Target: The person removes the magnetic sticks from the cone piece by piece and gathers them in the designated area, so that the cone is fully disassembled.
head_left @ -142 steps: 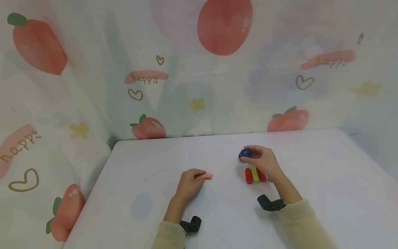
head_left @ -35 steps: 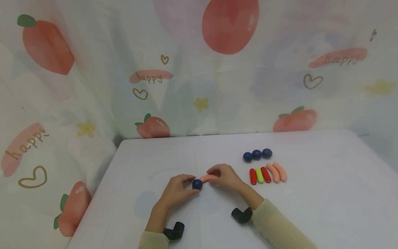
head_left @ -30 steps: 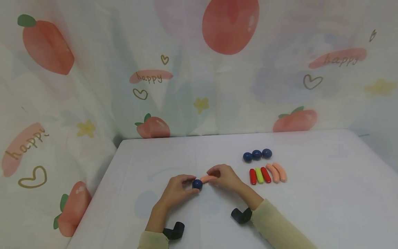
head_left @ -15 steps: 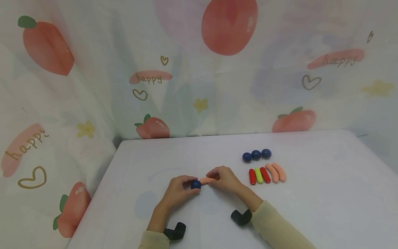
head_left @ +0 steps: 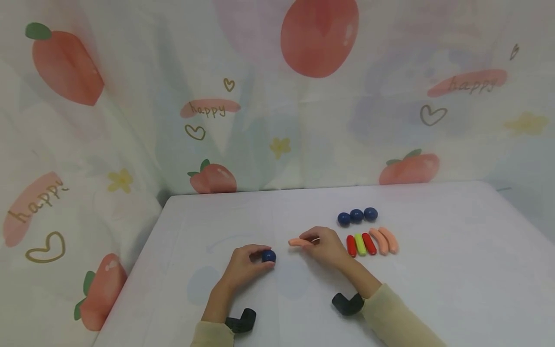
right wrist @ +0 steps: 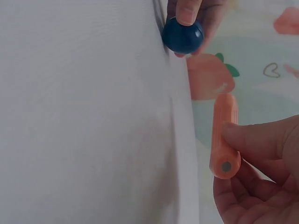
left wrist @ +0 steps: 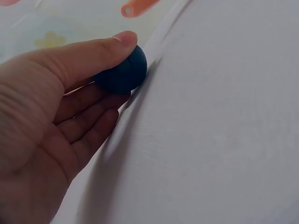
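My left hand (head_left: 241, 268) pinches a dark blue magnetic ball (head_left: 269, 256) between thumb and fingers, low over the white table. In the left wrist view the thumb lies along the near side of the ball (left wrist: 122, 74). My right hand (head_left: 328, 248) grips a curved orange magnetic rod (head_left: 297, 242) by its right part, a little above the table. A grey disc shows in one end of the rod (right wrist: 225, 135) in the right wrist view. Ball and rod are apart, with a gap between them.
Three blue balls (head_left: 356, 215) stand in a row farther back on the white table (head_left: 451, 270). In front of them lie two red rods (head_left: 351, 246) around a green rod (head_left: 361, 245), then two curved orange rods (head_left: 388, 239). A printed cloth (head_left: 243, 120) hangs behind.
The rod's end was at the ball; now they are separated. My right hand has moved right and up with the rod, my left slightly left with the ball. Earlier, my left hand held an orange rod.
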Demonstrator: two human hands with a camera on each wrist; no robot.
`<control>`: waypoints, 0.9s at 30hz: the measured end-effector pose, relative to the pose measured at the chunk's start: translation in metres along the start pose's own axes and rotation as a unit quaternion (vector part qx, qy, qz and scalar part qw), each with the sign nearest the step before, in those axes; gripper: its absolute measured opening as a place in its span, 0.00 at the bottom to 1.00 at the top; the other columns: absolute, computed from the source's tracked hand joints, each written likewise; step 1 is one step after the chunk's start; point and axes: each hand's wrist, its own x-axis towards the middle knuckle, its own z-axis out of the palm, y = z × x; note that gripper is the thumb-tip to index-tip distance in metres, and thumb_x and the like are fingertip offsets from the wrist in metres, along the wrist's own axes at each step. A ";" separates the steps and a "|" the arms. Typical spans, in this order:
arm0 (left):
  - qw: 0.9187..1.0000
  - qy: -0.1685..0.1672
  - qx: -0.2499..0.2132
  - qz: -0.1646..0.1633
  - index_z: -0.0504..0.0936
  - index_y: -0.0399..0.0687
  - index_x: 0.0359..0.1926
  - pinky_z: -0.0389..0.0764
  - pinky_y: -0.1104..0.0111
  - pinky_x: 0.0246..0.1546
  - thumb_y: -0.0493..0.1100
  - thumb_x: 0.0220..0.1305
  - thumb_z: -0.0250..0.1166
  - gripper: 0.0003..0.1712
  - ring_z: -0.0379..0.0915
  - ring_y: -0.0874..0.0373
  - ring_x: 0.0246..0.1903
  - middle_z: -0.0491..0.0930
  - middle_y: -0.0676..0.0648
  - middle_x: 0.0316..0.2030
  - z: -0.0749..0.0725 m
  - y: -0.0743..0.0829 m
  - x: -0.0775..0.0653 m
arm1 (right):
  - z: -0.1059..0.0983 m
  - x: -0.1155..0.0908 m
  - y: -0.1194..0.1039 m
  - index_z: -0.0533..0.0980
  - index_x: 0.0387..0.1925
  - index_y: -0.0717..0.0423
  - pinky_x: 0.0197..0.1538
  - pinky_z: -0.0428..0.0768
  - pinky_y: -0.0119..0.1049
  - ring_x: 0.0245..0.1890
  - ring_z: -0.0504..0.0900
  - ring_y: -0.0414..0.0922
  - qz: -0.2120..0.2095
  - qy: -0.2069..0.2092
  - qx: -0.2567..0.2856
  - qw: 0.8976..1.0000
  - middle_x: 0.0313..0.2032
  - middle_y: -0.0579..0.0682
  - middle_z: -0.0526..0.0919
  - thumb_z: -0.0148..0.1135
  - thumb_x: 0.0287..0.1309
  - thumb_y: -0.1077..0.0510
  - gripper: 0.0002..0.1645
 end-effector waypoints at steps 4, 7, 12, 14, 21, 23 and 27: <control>1.000 -0.003 -0.004 0.000 0.82 0.46 0.46 0.73 0.60 0.49 0.50 0.48 0.72 0.24 0.74 0.57 0.45 0.80 0.51 0.43 -0.002 0.001 0.001 | -0.017 -0.007 0.005 0.80 0.41 0.58 0.44 0.78 0.40 0.39 0.78 0.46 -0.004 0.024 -0.001 1.000 0.38 0.48 0.81 0.66 0.52 0.59 0.13; 1.000 -0.010 -0.014 -0.002 0.82 0.45 0.47 0.73 0.60 0.49 0.51 0.49 0.71 0.24 0.74 0.56 0.46 0.80 0.50 0.43 -0.001 0.003 0.003 | -0.034 -0.015 0.012 0.80 0.42 0.61 0.44 0.78 0.41 0.39 0.79 0.48 -0.026 0.047 -0.001 0.999 0.38 0.52 0.81 0.66 0.53 0.60 0.14; 0.999 -0.022 -0.043 -0.007 0.81 0.44 0.48 0.75 0.63 0.46 0.49 0.49 0.71 0.25 0.75 0.56 0.43 0.79 0.49 0.44 0.006 0.012 0.012 | -0.059 -0.028 0.020 0.78 0.43 0.65 0.39 0.78 0.36 0.39 0.78 0.50 -0.026 0.074 -0.019 0.997 0.40 0.56 0.80 0.65 0.53 0.61 0.16; 0.998 -0.029 -0.048 -0.007 0.81 0.44 0.47 0.76 0.65 0.45 0.49 0.49 0.72 0.24 0.75 0.57 0.43 0.79 0.49 0.43 0.012 0.015 0.018 | -0.068 -0.032 0.023 0.78 0.44 0.65 0.39 0.78 0.34 0.39 0.78 0.50 -0.013 0.084 -0.037 0.996 0.40 0.56 0.80 0.65 0.53 0.60 0.17; 0.999 -0.011 -0.044 -0.002 0.81 0.43 0.48 0.75 0.65 0.46 0.47 0.49 0.72 0.24 0.75 0.58 0.43 0.80 0.49 0.44 0.044 0.027 0.038 | -0.093 -0.044 0.043 0.76 0.47 0.64 0.37 0.80 0.42 0.41 0.76 0.54 0.034 0.133 -0.044 0.990 0.42 0.60 0.78 0.63 0.55 0.52 0.22; 0.999 0.004 -0.037 0.000 0.81 0.43 0.48 0.75 0.66 0.46 0.47 0.50 0.71 0.24 0.74 0.58 0.44 0.79 0.48 0.45 0.053 0.031 0.043 | -0.099 -0.045 0.058 0.75 0.49 0.64 0.34 0.81 0.39 0.42 0.75 0.55 0.049 0.142 -0.045 0.988 0.44 0.60 0.77 0.63 0.55 0.48 0.26; 1.000 0.016 -0.027 0.004 0.80 0.42 0.49 0.74 0.67 0.47 0.45 0.51 0.70 0.23 0.74 0.58 0.45 0.79 0.48 0.45 0.067 0.041 0.054 | -0.110 -0.046 0.082 0.75 0.50 0.59 0.26 0.77 0.28 0.43 0.75 0.52 0.087 0.155 -0.069 0.982 0.44 0.56 0.78 0.57 0.51 0.32 0.38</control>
